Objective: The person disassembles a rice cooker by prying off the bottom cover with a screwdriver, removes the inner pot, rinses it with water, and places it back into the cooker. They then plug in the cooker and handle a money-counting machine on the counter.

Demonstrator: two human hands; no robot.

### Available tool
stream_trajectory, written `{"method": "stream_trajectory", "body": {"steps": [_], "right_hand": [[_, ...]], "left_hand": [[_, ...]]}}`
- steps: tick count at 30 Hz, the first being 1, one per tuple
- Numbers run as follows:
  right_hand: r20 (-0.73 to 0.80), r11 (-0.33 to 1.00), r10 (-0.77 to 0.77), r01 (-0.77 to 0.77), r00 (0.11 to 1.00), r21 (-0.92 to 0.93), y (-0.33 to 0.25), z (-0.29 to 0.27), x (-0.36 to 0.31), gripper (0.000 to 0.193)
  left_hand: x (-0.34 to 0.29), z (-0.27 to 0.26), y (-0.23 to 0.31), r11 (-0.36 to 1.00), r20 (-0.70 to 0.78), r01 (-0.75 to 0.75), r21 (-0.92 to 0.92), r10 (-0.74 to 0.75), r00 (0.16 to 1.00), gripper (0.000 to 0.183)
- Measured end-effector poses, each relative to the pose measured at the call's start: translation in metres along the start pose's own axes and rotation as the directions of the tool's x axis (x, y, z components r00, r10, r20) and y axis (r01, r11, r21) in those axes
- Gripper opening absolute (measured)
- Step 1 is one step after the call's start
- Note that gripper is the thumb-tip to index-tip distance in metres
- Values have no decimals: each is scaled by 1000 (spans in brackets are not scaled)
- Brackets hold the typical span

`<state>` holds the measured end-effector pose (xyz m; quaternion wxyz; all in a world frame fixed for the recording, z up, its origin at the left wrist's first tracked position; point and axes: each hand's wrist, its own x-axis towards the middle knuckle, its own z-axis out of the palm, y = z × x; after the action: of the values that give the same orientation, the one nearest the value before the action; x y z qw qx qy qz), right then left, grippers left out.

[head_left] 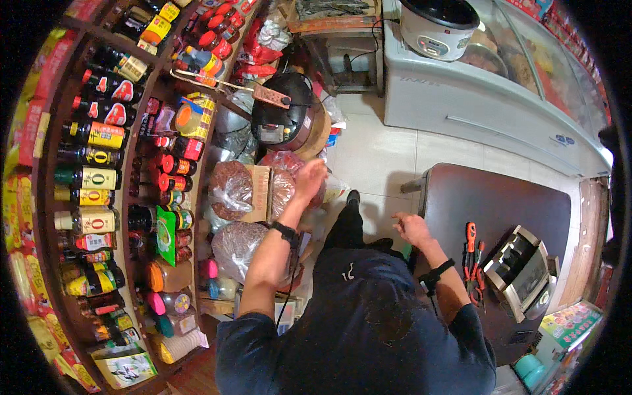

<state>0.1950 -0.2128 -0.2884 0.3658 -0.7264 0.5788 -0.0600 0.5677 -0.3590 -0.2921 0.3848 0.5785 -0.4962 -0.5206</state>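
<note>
My left hand (312,180) reaches forward over plastic bags of dried reddish goods (230,187) and is nearest to a dark round cooker (284,118). Nothing shows in its loosely held fingers. My right hand (413,230) hangs beside the left edge of a dark table (487,191), fingers partly stretched out and holding nothing visible. On that table lie an orange-handled screwdriver (470,238) and red-and-black pliers (474,273). Beside them rests a beige and black device (523,273) with its housing open. Each wrist wears a black strap with a cable.
Shelves of sauce bottles (99,178) and jars (176,164) line the left side. An orange power strip (271,97) lies across the round cooker. A white rice cooker (438,29) stands on a glass-topped chest freezer (480,92). Pale floor tiles (375,151) run between.
</note>
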Motion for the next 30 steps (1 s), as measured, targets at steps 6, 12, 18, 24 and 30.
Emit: {"method": "stream_trajectory", "body": {"steps": [6,12,18,24,30], "right_hand": [[-63,991,126,-123,990,52,22,6,6,34],[-51,935,319,-306,946,176,32,-12,41,33],[-28,877,454,-441,891,190,22,-55,146,35],[-43,824,504,-465,863,324,4,-111,233,41],[72,817,531,-533,844,220,18,-127,264,41]], "left_hand": [[149,-39,94,981,-141,-10,-192,-17,990,40],[362,-97,134,957,-314,112,-267,-197,929,38],[545,-220,34,922,-643,256,-289,-385,662,23],[562,-355,-79,169,-13,-37,985,286,958,12],[599,-382,-162,818,-640,447,-361,-567,519,7]]}}
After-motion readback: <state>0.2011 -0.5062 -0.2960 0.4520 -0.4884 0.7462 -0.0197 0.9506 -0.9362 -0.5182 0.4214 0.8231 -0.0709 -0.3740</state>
